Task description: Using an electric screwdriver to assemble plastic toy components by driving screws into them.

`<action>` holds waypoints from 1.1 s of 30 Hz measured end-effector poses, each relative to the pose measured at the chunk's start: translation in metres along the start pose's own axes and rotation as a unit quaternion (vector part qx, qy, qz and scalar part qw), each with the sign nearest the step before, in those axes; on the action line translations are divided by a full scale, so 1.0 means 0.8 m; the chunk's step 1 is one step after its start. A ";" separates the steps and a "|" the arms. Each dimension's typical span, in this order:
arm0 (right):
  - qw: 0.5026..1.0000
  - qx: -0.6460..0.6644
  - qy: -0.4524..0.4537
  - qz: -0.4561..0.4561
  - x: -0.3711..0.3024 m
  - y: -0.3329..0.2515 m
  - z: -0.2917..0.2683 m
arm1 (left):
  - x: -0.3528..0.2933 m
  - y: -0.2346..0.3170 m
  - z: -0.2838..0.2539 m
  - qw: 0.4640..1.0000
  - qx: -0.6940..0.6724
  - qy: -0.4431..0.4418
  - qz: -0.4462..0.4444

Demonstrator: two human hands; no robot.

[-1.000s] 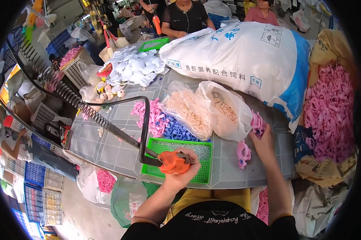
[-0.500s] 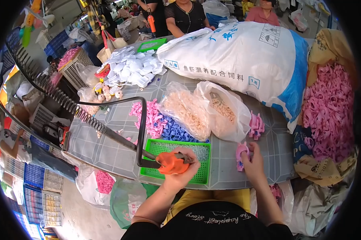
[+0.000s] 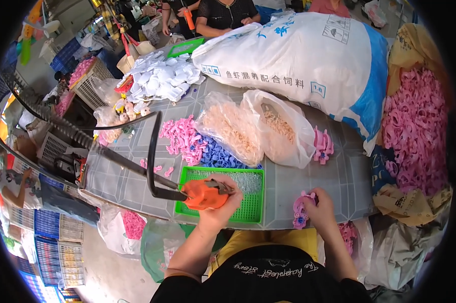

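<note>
My left hand (image 3: pixel 222 208) is wrapped round an orange tool, which looks like a power screwdriver (image 3: pixel 200 196), hung on a dark coiled spring with a black bent bar beside it. The tool is above a green tray (image 3: pixel 261 202) of tiny silvery pieces, probably screws. In my right hand (image 3: pixel 323 207), near the table's front edge, is a pink plastic toy part (image 3: pixel 300 211) with blue-purple bits on it, pinched by fingers and thumb. Beyond that hand, two or more similar pink parts (image 3: pixel 323 145) stand together.
Behind the tray are pink pieces (image 3: pixel 182 139), blue pieces (image 3: pixel 220 154), and two clear bags (image 3: pixel 233 129) (image 3: pixel 283 131) of peach-coloured pieces. A big white sack (image 3: pixel 283 60) fills the far right. White pieces (image 3: pixel 165 76) are heaped far left; a brown sack of pink parts (image 3: pixel 414 131) stands right.
My right hand has brought the pink toy part slightly nearer and left, and its tilt has changed. My left hand and the screwdriver have shifted left, away from the tray's middle.
</note>
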State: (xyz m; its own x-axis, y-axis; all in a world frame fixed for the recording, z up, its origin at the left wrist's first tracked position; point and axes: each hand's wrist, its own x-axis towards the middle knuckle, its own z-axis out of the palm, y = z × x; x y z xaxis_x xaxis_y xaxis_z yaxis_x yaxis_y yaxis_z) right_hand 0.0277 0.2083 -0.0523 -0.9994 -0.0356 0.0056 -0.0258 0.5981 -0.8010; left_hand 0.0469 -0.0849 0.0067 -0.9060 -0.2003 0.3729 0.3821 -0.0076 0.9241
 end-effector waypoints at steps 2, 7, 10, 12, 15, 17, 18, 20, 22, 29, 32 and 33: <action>0.999 0.020 -0.018 0.045 0.003 0.005 0.003 | 0.002 0.007 0.010 0.998 -0.038 0.033 -0.048; 0.998 0.062 -0.025 0.011 0.031 -0.010 0.024 | 0.008 0.000 -0.001 0.987 -0.149 -0.029 -0.043; 0.994 0.106 -0.035 0.014 0.047 -0.033 0.046 | 0.022 -0.015 -0.013 0.997 -0.064 -0.040 0.029; 0.989 0.140 -0.045 0.008 0.059 -0.035 0.058 | 0.019 -0.022 -0.017 0.998 -0.035 -0.036 0.030; 0.995 0.080 -0.057 -0.014 0.063 -0.035 0.069 | 0.016 -0.022 -0.015 0.999 -0.040 0.014 -0.028; 0.991 0.124 -0.057 -0.010 0.060 -0.036 0.076 | 0.015 -0.026 -0.019 0.998 -0.013 0.053 0.017; 0.990 0.124 -0.059 -0.009 0.059 -0.037 0.076 | 0.014 -0.023 -0.022 0.998 -0.012 0.054 0.016; 0.995 0.089 -0.049 -0.003 0.056 -0.036 0.075 | 0.014 -0.014 -0.026 0.997 0.039 0.070 -0.013; 0.993 0.105 -0.046 -0.003 0.056 -0.031 0.078 | 0.015 -0.015 -0.033 0.997 0.040 0.068 -0.011; 0.989 0.145 -0.033 0.009 0.061 -0.023 0.086 | 0.015 -0.024 -0.041 0.998 0.003 0.059 -0.007; 0.990 0.135 -0.030 0.008 0.063 -0.025 0.086 | 0.015 -0.025 -0.043 0.998 0.011 0.057 -0.006; 0.990 0.135 -0.030 0.008 0.063 -0.025 0.086 | 0.015 -0.024 -0.043 0.998 0.010 0.057 -0.006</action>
State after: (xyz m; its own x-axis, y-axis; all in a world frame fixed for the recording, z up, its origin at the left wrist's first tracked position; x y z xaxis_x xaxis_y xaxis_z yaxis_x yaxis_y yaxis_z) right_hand -0.0204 0.1393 -0.0771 -0.9961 -0.0799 -0.0374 0.0058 0.3638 -0.9314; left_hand 0.0346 -0.1207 -0.0095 -0.8832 -0.3110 0.3511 0.3665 0.0096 0.9304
